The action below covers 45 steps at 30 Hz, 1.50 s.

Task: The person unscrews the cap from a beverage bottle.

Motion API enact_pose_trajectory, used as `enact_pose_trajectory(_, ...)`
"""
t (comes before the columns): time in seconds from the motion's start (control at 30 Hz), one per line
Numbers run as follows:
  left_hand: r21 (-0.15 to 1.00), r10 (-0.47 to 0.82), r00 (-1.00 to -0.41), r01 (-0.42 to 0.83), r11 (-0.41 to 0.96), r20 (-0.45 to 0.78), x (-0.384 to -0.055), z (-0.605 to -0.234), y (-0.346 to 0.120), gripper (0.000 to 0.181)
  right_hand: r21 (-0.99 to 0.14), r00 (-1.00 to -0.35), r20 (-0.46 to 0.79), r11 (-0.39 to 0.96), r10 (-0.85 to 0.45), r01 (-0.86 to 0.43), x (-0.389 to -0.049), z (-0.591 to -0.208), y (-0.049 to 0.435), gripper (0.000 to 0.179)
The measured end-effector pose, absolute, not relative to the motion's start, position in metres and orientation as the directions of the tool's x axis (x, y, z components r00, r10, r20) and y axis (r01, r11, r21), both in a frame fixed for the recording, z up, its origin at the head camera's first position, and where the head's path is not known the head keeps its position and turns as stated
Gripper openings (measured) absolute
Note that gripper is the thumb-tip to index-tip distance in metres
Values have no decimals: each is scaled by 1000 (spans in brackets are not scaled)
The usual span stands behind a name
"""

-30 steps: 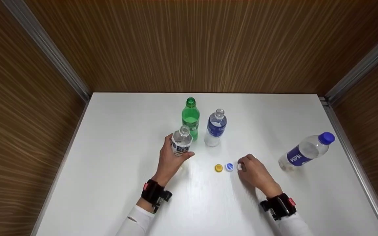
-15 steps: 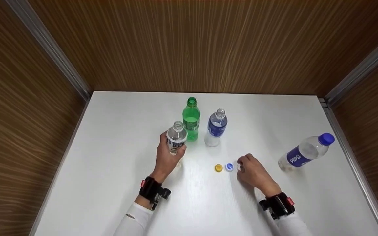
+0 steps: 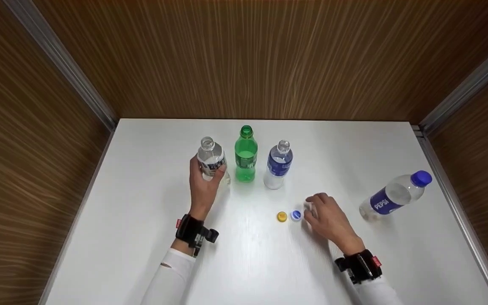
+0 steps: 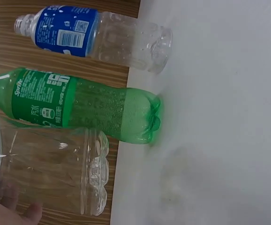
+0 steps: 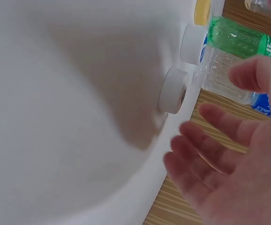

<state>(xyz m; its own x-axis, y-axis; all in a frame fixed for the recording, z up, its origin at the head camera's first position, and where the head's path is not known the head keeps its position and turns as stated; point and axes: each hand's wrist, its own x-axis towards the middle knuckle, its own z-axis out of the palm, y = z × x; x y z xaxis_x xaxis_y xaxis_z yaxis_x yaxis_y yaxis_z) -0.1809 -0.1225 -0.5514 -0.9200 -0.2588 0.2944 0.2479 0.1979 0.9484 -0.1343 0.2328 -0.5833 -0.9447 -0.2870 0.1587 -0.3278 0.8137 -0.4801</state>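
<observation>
My left hand (image 3: 204, 186) grips a clear bottle (image 3: 211, 157) with a black-and-white label and no cap, just left of the green Sprite bottle (image 3: 246, 154). Its base hangs above the tabletop in the left wrist view (image 4: 51, 168). Over a white cap (image 5: 173, 90), my right hand (image 3: 331, 220) has its fingers spread and parted from the cap; the head view mostly hides that cap behind the fingers. To its left lie a blue-and-white cap (image 3: 296, 215) and a yellow cap (image 3: 282, 217). An uncapped bottle with a blue label (image 3: 278, 166) stands right of the Sprite bottle.
A Pepsi bottle (image 3: 390, 197) with a blue cap stands near the right side of the white table (image 3: 151, 148). Wood-patterned panels (image 3: 244, 59) rise at the back and both sides.
My left hand has carried the clear bottle left and away from me, from in front of the Sprite bottle to beside it. My right hand's fingers have let go of the white cap.
</observation>
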Motion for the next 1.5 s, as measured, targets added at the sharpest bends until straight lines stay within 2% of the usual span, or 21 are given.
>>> enact_pose_trajectory(0.17, 952, -272, -924, 215, 216, 271, -193, -554, -131, 78, -489, -931, 256, 796, -261, -358, -134, -583, 233, 25)
enact_pose_trajectory(0.47, 978, -291, -946, 92, 188, 144, -207, -560, -133, 80, -492, -925, 290, 791, -245, -364, -134, -585, 232, 27)
enact_pose_trajectory(0.63, 972, -301, -942, 80, 221, 147, -212, -574, -135, 81, -490, -920, 304, 788, -247, -373, -132, -587, 232, 26)
enact_pose_trajectory(1.07, 960, -271, -954, 52, 277, 130, -219, -579, -134, 84, -454, -908, 330, 800, -258, -392, -130, -586, 227, 36)
enact_pose_trajectory(1.33, 954, -243, -961, 58, 294, 134, -222, -582, -136, 84, -489, -925, 301, 795, -233, -360, -132, -576, 222, 39)
enact_pose_trajectory(1.5, 956, -244, -962, 51, 288, 125, -219, -582, -138, 88, -501, -908, 365, 779, -205, -378, -131, -563, 222, 39)
